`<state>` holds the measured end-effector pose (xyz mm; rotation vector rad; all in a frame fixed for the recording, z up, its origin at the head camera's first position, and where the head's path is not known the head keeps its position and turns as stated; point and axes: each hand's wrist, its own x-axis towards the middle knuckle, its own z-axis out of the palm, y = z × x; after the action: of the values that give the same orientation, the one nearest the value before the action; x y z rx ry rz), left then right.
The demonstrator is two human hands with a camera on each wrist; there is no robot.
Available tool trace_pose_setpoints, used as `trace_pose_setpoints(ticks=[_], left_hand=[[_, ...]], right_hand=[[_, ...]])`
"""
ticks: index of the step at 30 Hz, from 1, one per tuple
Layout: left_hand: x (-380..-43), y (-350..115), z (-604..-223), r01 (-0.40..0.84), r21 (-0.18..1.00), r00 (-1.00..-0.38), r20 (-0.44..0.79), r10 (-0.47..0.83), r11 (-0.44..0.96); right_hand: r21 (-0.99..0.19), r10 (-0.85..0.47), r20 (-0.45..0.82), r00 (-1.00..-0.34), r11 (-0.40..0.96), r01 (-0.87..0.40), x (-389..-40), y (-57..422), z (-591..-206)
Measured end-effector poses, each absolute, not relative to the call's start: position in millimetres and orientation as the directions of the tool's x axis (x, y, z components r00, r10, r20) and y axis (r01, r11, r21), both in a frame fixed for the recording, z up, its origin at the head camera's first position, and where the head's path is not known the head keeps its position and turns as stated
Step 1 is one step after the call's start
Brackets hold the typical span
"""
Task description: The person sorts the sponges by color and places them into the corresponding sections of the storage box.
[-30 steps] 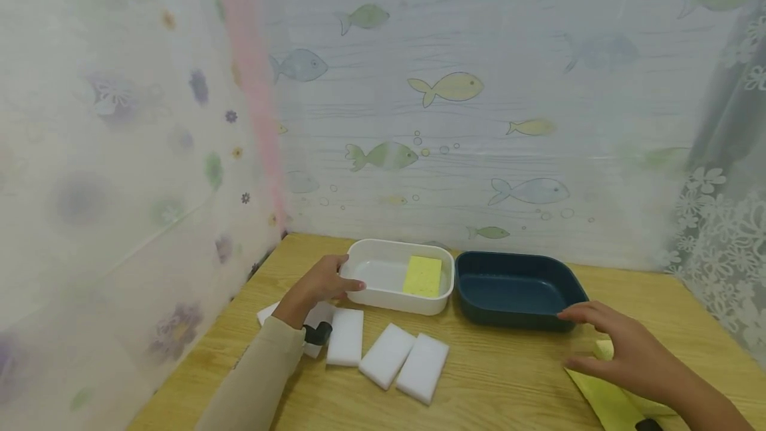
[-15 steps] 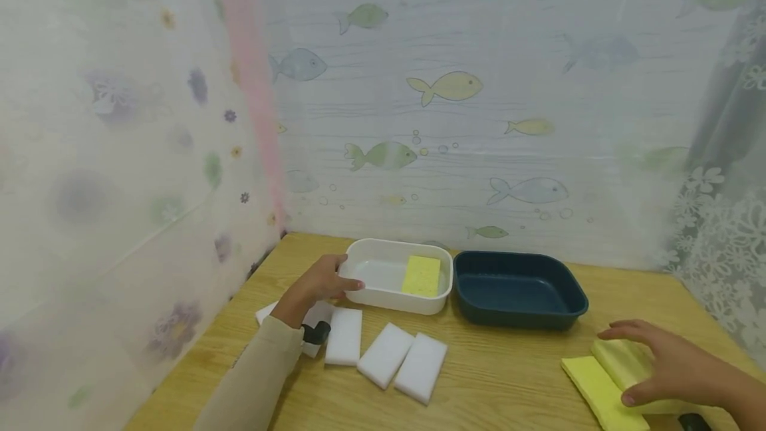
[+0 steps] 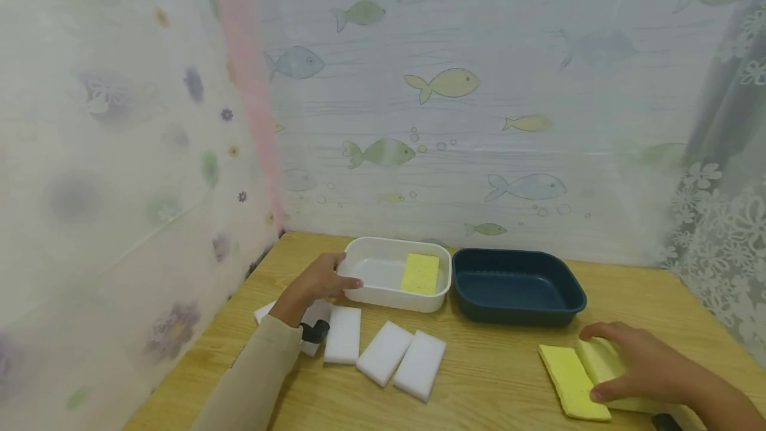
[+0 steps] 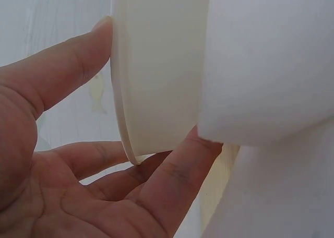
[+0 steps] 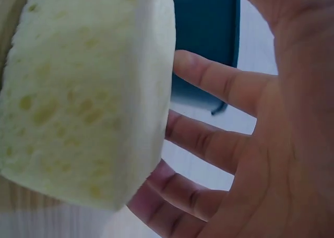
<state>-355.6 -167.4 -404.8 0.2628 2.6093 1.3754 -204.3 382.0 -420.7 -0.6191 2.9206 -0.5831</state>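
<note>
A: What're the hands doing?

B: L hand (image 3: pixel 326 278) holds the left end of the white tub (image 3: pixel 391 298), thumb along the near side. R hand (image 3: pixel 643 364) is stretched wide round a yellow sponge (image 3: pixel 596 358), near right, fingers curled at its edge. Can't tell if that sponge is off the table (image 3: pixel 479 378).

A: Next to it?

B: A 2nd sponge (image 3: pixel 568 381), flat, just left.

A: How far along?

B: Prob. early on: only the 3rd sponge (image 3: pixel 420 273) is tubbed, at the white tub's right end. Left to do, at a guess: the two at near right, poss. the white blocks (image 3: pixel 343 334) too, all on the table nearer than the tubs.

A: Qty?

B: Tubs: 2, i.e. white plus blue tub (image 3: pixel 520 315) on its right. Yellow sponges: 3 visible. White blocks: 3 in plain view, + 1 or 2 part-hidden by the L wrist; can't tell which.
</note>
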Motion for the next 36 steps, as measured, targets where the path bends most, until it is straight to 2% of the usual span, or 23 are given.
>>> trace_pose_setpoints(ticks=[4, 13, 21, 30, 36], left_hand=[[-356, -167, -405, 0.069, 0.831, -0.969, -0.076, 0.236, 0.551], [-355, -166, -404, 0.069, 0.829, -0.969, -0.076, 0.234, 0.555], [-357, -166, -404, 0.074, 0.820, -0.972, -0.067, 0.224, 0.567], [-357, -166, -404, 0.066, 0.822, -0.973, -0.073, 0.220, 0.566], [-357, -166, -404, 0.060, 0.820, -0.974, -0.076, 0.212, 0.569]], right_hand=[[-0.394, -0.415, 0.003, -0.910, 0.836, -0.382, -203, 372, -421], [-0.327, -0.393, 0.043, -0.919, 0.863, -0.384, -198, 354, -421], [-0.311, -0.401, 0.006, -0.916, 0.870, -0.383, -196, 342, -415], [-0.268, -0.367, -0.109, -0.924, 0.906, -0.328, -192, 332, -413], [-0.233, -0.375, -0.059, -0.925, 0.906, -0.353, -191, 328, -417]])
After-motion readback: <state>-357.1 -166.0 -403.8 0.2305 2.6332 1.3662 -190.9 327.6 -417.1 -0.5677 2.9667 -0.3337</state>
